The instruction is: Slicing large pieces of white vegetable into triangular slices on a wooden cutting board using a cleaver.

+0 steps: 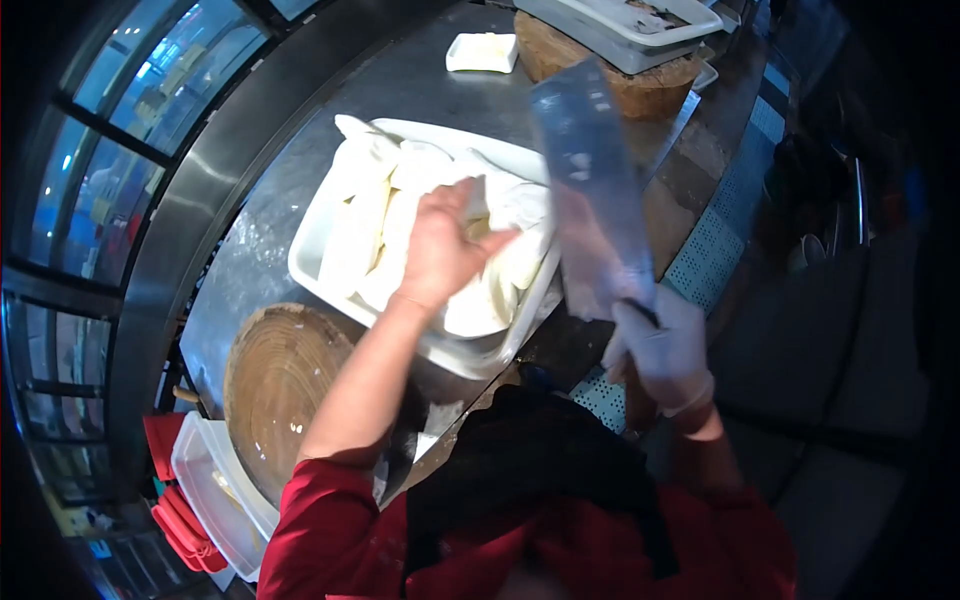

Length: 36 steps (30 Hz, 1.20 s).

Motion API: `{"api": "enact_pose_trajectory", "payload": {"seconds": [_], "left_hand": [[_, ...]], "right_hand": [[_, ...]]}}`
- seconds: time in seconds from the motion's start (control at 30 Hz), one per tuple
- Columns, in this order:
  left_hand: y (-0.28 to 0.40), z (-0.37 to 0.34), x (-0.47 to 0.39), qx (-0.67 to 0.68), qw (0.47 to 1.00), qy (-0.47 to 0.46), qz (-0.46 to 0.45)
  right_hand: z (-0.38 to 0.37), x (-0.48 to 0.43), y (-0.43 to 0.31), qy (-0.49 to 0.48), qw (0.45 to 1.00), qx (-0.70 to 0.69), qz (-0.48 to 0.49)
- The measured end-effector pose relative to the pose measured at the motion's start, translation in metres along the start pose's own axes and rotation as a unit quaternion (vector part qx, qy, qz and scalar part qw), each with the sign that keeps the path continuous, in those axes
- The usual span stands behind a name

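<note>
My right hand (664,349), in a translucent glove, grips the handle of a broad cleaver (589,180). Its blade is raised beside the right rim of a white plastic tub (469,369) and is blurred. Pale, whitish pieces of food (356,225) fill much of the tub; their kind cannot be told. Bare, my left hand (446,244) reaches over them with thumb and fingers spread. It seems to hold nothing, though its fingertips are blurred and I cannot tell whether they touch the pieces.
A round wooden chopping block (281,382) stands left of my forearm. Beyond it are a translucent bin (217,487) and red containers (184,529). At the back, a small white dish (482,52) sits near another block (536,45) bearing a tray (637,49). Glass panes (97,202) line the left.
</note>
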<state>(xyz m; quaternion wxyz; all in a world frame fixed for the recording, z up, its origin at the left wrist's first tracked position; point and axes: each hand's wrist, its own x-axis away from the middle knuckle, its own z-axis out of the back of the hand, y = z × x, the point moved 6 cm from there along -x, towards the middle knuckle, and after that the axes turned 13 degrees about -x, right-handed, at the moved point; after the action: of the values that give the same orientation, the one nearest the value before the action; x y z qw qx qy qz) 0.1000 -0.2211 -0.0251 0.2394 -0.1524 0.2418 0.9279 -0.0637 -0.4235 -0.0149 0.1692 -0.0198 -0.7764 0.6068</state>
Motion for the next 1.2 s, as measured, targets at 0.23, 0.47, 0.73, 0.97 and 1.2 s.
{"api": "enact_pose_trajectory", "payload": {"seconds": [0.23,0.47,0.73,0.97,1.2], "left_hand": [[0.037,-0.053,-0.002,0.025,0.987,-0.101,0.126],[0.027,-0.040,0.003,0.156,0.970,-0.037,0.183],[-0.054,0.088,0.044,0.594,0.730,0.080,0.327],[-0.114,0.207,0.209,0.115,0.881,0.115,0.444],[-0.124,0.200,0.316,-0.325,0.827,0.057,0.455]], "right_hand": [[0.067,-0.039,-0.008,0.082,0.995,-0.045,-0.024],[0.057,-0.071,-0.017,0.041,0.997,-0.034,-0.054],[-0.011,-0.103,-0.025,-0.140,0.989,-0.030,-0.031],[-0.118,-0.091,-0.001,-0.339,0.917,0.101,0.183],[-0.232,-0.016,0.018,-0.492,0.855,0.142,0.084]]}}
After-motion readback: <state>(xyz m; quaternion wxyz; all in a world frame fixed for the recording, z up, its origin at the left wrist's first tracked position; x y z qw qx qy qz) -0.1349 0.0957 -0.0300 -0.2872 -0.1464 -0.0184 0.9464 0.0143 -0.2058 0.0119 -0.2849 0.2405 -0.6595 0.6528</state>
